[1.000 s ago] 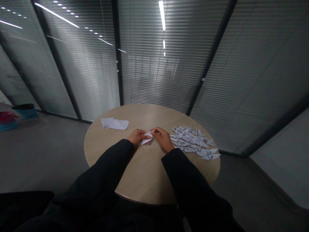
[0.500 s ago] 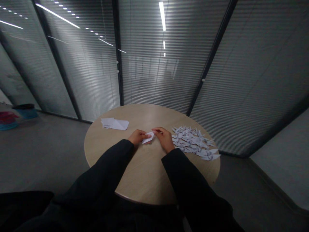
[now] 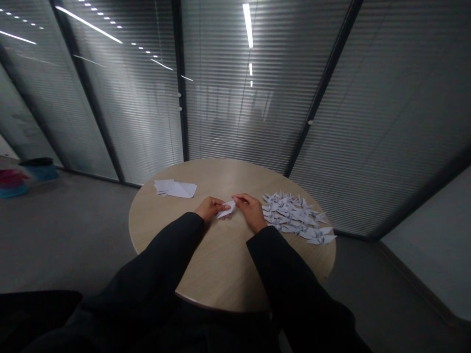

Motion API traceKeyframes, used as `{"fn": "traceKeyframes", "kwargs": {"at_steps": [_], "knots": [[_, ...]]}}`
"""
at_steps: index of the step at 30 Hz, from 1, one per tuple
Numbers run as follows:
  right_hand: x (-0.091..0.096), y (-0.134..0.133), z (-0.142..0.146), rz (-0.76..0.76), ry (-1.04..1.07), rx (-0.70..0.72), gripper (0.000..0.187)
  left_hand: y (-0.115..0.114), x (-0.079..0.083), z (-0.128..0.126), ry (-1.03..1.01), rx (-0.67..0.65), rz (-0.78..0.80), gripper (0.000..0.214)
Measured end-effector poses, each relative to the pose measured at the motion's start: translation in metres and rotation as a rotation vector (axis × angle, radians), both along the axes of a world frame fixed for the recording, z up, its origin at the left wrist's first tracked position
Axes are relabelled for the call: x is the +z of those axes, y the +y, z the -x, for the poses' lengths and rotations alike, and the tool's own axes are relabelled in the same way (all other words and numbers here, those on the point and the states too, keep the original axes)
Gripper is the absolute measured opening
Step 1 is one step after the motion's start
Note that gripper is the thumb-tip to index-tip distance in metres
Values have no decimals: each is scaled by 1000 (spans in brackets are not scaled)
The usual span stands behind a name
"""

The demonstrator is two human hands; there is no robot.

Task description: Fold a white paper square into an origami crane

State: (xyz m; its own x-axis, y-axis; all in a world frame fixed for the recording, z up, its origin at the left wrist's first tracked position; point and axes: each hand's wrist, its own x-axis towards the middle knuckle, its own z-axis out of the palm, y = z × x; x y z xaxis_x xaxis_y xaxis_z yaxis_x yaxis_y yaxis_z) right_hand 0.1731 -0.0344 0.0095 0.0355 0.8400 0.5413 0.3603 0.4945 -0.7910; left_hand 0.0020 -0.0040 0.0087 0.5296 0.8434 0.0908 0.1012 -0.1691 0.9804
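Note:
Between my two hands is a small piece of folded white paper, held above the middle of the round table. My left hand pinches it from the left, thumb on top. At its upper right corner, the fingertips of my right hand are pressed together on the paper. Just right of my right hand lies a pile of folded white paper cranes, several rows deep. A small stack of white paper sheets is spread out at the table's left.
The round wooden table stands close to a glass partition with blinds. On the floor at far left are a blue bin with a dark rim and a red and blue bin. A white wall rises at right.

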Motion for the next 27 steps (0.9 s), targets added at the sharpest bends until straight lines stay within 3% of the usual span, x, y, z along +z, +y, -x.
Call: {"fn": "traceKeyframes", "kwargs": {"at_steps": [12,18,27], "knots": [[-2,2,0,-9,10,-27,23,1,-2,0,-17,-42,-17,43],[-2,2,0,-15,28,-18,23,-4,3,-1,-40,-75,32,48],[1,-1,0,-6,25,-34,24,3,-3,-3,-86,-99,87,54]]}}
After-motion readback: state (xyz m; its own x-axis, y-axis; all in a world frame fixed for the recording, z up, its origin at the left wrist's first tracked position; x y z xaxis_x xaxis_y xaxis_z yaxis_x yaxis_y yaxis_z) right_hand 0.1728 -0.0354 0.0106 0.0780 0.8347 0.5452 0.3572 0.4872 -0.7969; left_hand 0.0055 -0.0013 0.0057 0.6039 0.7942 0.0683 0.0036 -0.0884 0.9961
